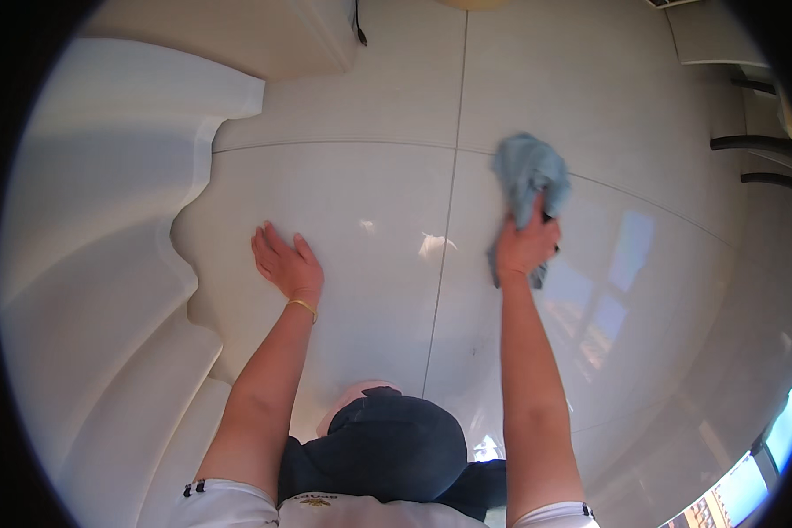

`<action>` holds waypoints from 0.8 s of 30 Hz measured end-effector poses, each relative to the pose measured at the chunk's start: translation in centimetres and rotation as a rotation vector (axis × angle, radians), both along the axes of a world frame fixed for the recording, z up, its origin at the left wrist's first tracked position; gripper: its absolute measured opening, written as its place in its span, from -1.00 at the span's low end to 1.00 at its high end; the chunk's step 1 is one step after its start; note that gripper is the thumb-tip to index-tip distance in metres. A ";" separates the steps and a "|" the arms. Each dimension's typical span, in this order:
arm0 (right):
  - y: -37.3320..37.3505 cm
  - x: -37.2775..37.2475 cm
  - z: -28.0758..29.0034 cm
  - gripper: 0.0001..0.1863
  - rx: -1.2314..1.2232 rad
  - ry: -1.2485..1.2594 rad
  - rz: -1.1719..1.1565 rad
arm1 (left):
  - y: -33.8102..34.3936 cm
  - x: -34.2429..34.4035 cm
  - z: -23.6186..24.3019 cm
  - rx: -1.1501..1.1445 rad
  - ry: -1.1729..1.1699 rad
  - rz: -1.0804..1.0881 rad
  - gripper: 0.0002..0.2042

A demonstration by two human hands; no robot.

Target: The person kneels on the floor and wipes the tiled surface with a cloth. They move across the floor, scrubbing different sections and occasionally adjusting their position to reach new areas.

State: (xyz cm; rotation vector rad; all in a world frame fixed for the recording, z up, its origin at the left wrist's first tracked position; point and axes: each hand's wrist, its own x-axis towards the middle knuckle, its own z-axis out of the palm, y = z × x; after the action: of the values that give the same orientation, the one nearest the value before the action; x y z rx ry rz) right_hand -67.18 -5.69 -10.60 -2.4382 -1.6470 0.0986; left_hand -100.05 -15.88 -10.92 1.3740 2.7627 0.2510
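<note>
A crumpled blue-grey cloth [532, 167] lies bunched on the glossy tiled floor [370, 194], right of a long grout line. My right hand [528, 246] grips it, with folds showing ahead of the fingers and below the wrist. Something small and dark shows beside the fingers; I cannot make out what it is. My left hand [289, 261] rests flat on the tiles at the left, fingers stretched out and nothing in it. A thin yellow bracelet circles that wrist. Both forearms reach forward from white sleeves.
A white draped curtain [114, 220] hangs along the left side to the floor. Behind it stands a pale cabinet [238, 35] with a dark cable end [361, 33] beside it. Dark curved legs [757, 143] stick out at the far right. My dark-clothed knee [396, 444] is bent below.
</note>
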 end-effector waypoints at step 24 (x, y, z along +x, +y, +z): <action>6.9 -18.1 1.4 -0.23 -0.102 0.081 0.645 | 0.0 -1.5 0.1 -0.054 -0.079 0.014 -0.40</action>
State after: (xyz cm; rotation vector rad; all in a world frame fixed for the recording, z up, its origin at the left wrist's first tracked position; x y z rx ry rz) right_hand -85.26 1.17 -9.19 -1.8344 -2.3624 0.3727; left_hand -101.55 -15.90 -10.78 1.3031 2.6954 0.2241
